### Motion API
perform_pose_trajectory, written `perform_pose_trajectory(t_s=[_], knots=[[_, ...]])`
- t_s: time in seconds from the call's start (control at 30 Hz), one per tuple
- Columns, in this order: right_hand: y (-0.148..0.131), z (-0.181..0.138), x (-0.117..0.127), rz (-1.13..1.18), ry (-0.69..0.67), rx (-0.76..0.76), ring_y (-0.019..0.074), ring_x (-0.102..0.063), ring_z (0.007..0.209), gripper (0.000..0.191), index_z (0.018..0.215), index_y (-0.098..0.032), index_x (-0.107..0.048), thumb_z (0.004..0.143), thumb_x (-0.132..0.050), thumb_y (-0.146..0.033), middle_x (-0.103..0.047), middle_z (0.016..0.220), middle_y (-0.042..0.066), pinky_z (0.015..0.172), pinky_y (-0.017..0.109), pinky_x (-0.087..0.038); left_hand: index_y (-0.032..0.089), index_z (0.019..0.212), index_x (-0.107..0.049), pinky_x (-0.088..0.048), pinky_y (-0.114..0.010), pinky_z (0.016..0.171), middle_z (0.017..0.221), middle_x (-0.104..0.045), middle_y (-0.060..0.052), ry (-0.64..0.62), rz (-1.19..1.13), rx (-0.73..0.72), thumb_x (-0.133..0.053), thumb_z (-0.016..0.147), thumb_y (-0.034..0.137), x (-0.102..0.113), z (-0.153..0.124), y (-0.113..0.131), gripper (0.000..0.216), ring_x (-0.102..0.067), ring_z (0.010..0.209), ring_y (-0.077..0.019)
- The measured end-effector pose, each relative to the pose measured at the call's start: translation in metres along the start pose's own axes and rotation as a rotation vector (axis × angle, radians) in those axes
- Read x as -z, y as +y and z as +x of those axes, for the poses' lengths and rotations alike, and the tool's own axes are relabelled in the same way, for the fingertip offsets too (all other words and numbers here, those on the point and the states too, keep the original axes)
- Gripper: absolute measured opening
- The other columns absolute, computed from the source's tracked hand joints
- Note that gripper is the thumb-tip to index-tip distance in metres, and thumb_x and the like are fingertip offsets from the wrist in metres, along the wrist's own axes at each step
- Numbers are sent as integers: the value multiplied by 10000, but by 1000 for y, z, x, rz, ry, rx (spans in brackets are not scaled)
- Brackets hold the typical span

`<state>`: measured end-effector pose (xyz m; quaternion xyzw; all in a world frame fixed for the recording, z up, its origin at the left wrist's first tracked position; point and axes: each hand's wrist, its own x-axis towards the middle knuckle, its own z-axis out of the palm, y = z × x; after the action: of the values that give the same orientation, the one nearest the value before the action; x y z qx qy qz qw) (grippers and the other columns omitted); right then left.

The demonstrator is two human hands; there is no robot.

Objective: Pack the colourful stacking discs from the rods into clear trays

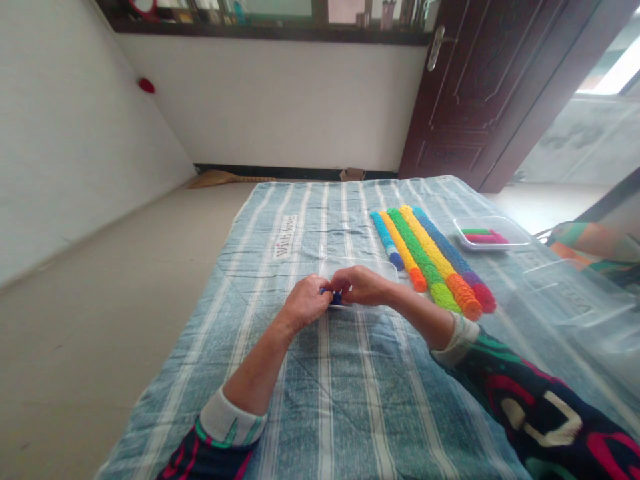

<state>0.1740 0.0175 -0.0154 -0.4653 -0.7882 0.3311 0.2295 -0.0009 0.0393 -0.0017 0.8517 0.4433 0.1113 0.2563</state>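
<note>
My left hand [306, 303] and my right hand [361, 285] meet over the near edge of a clear plastic tray [380, 268] on the striped blue cloth [350, 387]. Both hands are closed in a pinch on a small dark blue piece [336, 299] held between their fingertips. Several long knobbly sticks [430, 257] in blue, orange, green, yellow and purple lie side by side just right of the tray, apart from my hands.
A second clear tray [493, 235] with green and pink pieces sits at the far right. A large clear sheet or lid [575, 300] lies at the right edge. A dark wooden door [480, 93], a white wall and a broom [225, 177] on the floor stand beyond.
</note>
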Motion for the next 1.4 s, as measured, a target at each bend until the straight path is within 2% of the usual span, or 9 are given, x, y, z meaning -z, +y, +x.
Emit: perform_pose_trajectory(t_s=[0.3, 0.5, 0.77, 0.87, 0.97, 1.1, 1.17, 1.23, 1.4], knots=[[3, 0, -1, 4, 2, -3, 105, -580, 685, 256, 812, -157, -650, 620, -597, 2, -638, 728, -39, 624, 206, -408, 161, 881, -752, -475, -265, 857, 925, -716, -51, -6, -13, -36, -500, 753, 198, 0, -1, -2, 285, -645, 895, -197], [0, 0, 0, 28, 3, -20, 108, -589, 690, 281, 806, -155, -655, 603, -591, 28, -642, 726, -35, 623, 201, -422, 181, 814, -753, -478, -234, 832, 868, -720, -26, -4, -3, -36, -507, 740, 182, 2, -1, 1, 257, -646, 879, -182], [-7, 0, 5, -37, 25, -46, 96, -579, 698, 278, 847, -160, -673, 662, -598, 33, -648, 752, -23, 643, 196, -422, 195, 822, -745, -473, -248, 843, 894, -718, -30, 16, 18, -32, -500, 751, 194, 6, -3, 5, 255, -645, 891, -190], [-11, -6, 20, -109, 118, -29, 91, -551, 667, 211, 854, -164, -677, 705, -628, -23, -640, 742, -20, 639, 201, -403, 174, 800, -731, -473, -270, 842, 914, -706, -60, 28, 37, -28, -492, 784, 240, 7, -3, 5, 249, -639, 900, -203], [-8, -19, 49, -184, 311, -43, 100, -539, 657, 144, 886, -155, -680, 762, -628, -105, -637, 750, -8, 641, 216, -395, 181, 770, -723, -472, -284, 832, 899, -702, -57, 25, 45, -13, -486, 799, 269, 7, -3, 6, 255, -634, 871, -201], [19, -40, 87, -410, 526, -243, 160, -579, 762, 161, 917, -142, -700, 803, -587, -142, -660, 840, 49, 718, 269, -410, 191, 761, -712, -461, -279, 845, 888, -700, -48, 25, 57, -25, -470, 812, 304, 8, -4, 7, 272, -631, 868, -193], [37, -49, 96, -534, 504, -350, 191, -594, 868, 197, 955, -164, -709, 807, -582, -143, -669, 962, 71, 793, 295, -414, 192, 769, -710, -459, -278, 843, 891, -701, -51, 22, 74, -21, -465, 819, 324, 7, -3, 6, 282, -632, 870, -192], [54, -55, 96, -601, 417, -399, 207, -588, 958, 218, 986, -181, -712, 806, -592, -154, -655, 1047, 80, 835, 298, -412, 189, 793, -711, -457, -279, 838, 903, -701, -58, 16, 97, -9, -465, 826, 341, 6, -3, 5, 291, -636, 869, -194], [74, -59, 83, -673, 240, -343, 237, -548, 1050, 232, 1003, -174, -708, 779, -658, -211, -624, 1070, 98, 884, 312, -400, 180, 844, -716, -457, -286, 818, 942, -703, -72, 9, 136, 31, -473, 837, 369, 6, -2, 6, 308, -646, 873, -205]])
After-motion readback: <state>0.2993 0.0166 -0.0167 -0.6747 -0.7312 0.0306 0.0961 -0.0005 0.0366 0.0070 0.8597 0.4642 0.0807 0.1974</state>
